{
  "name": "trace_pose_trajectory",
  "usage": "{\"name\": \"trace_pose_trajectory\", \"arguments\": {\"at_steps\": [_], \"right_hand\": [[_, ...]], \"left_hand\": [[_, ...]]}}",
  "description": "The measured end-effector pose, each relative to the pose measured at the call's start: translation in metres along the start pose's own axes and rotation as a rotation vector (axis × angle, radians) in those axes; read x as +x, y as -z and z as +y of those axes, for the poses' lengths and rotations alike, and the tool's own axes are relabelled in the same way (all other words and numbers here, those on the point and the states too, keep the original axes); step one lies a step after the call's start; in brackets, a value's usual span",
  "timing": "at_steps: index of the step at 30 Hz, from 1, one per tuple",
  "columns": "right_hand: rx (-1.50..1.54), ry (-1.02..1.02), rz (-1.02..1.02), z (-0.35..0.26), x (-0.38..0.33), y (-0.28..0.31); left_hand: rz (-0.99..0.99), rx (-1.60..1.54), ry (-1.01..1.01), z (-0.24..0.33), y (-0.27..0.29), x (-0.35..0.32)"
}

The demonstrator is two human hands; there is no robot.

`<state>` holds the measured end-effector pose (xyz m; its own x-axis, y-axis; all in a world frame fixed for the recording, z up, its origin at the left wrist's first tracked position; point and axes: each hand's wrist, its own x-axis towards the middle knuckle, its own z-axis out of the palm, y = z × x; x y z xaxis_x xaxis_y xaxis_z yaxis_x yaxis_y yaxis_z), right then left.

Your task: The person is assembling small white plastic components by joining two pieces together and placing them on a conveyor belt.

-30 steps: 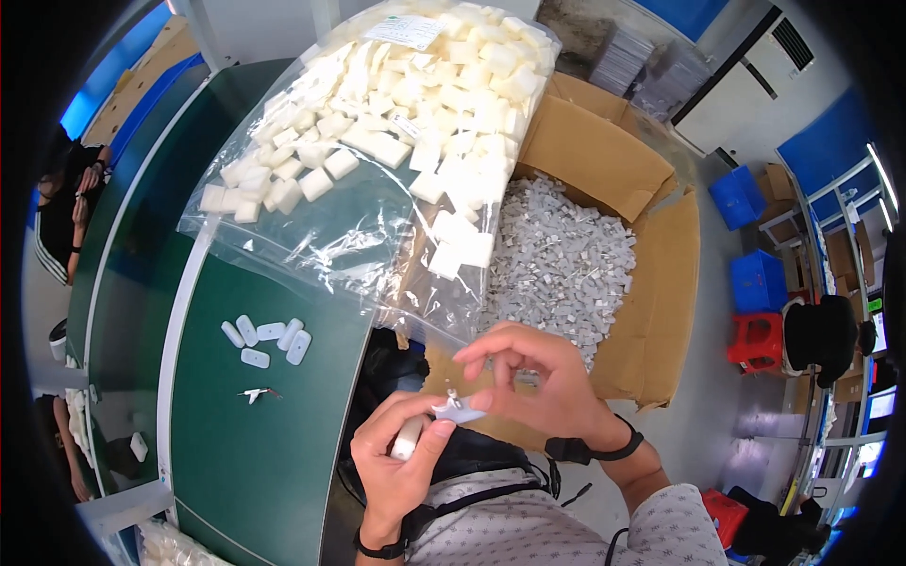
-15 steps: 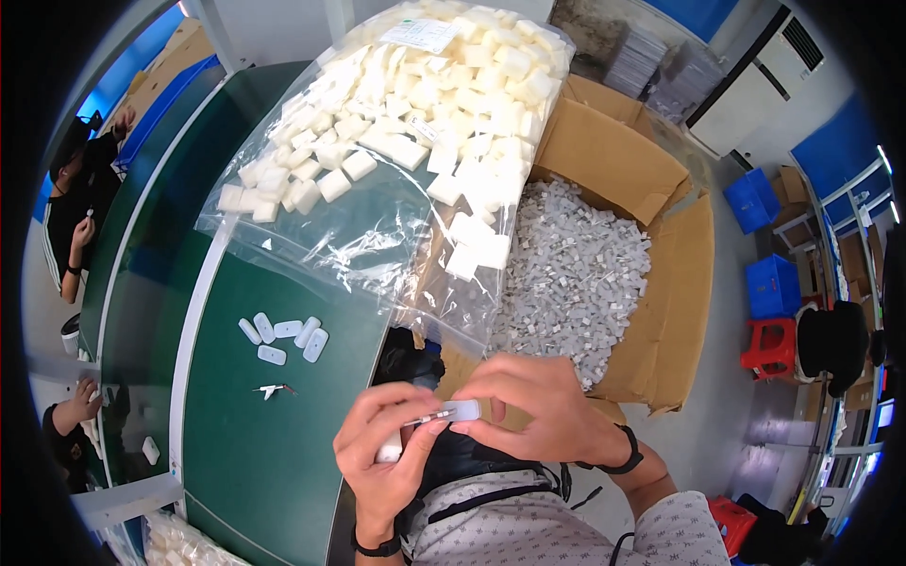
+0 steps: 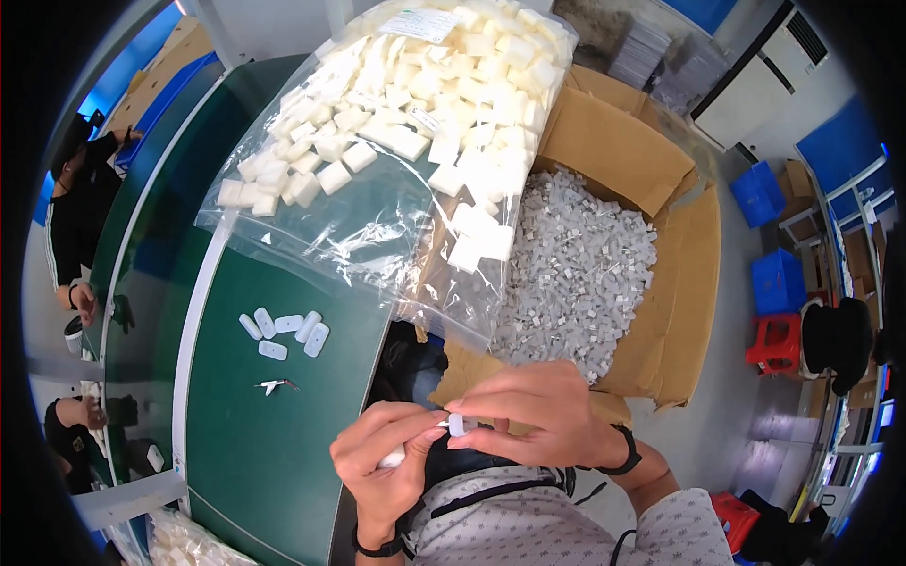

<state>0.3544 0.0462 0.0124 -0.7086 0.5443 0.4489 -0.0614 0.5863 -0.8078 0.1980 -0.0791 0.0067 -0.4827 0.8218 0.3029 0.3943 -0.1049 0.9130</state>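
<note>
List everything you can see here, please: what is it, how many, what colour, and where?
Clear bag: one, full of white blocks, on the table's far part.
Cardboard box: one, brown, right of the table, holding many small white parts.
Green table: one, left.
White capsule pieces: five, on the table.
Small wired piece: one, near them.
Small white part: one, pinched by both hands.
Left hand: one, lower centre.
Right hand: one, beside it.

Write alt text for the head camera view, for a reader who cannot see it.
Two bare hands, the left hand and right hand, pinch a small white part together above the person's lap. Beyond them lie a green table with five loose white pieces, a clear bag of white blocks and an open cardboard box full of small white parts.
</note>
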Motion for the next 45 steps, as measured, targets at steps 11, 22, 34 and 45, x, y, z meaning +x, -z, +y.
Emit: {"name": "trace_pose_trajectory", "arguments": {"at_steps": [11, 22, 34, 45], "right_hand": [[-0.125, 0.116, 0.015, -0.006, -0.005, -0.001], [-0.109, 0.108, 0.024, -0.004, -0.004, -0.004], [-0.105, 0.083, -0.007, 0.002, -0.003, -0.005], [-0.448, 0.312, -0.137, -0.009, 0.017, 0.011]], "left_hand": [[0.1, -0.142, -0.086, -0.022, -0.01, -0.011], [0.12, -0.078, -0.085, -0.018, -0.009, -0.012], [0.126, 0.006, -0.052, -0.012, -0.011, -0.009], [-0.065, -0.771, 0.569, -0.007, 0.008, -0.004]]}}
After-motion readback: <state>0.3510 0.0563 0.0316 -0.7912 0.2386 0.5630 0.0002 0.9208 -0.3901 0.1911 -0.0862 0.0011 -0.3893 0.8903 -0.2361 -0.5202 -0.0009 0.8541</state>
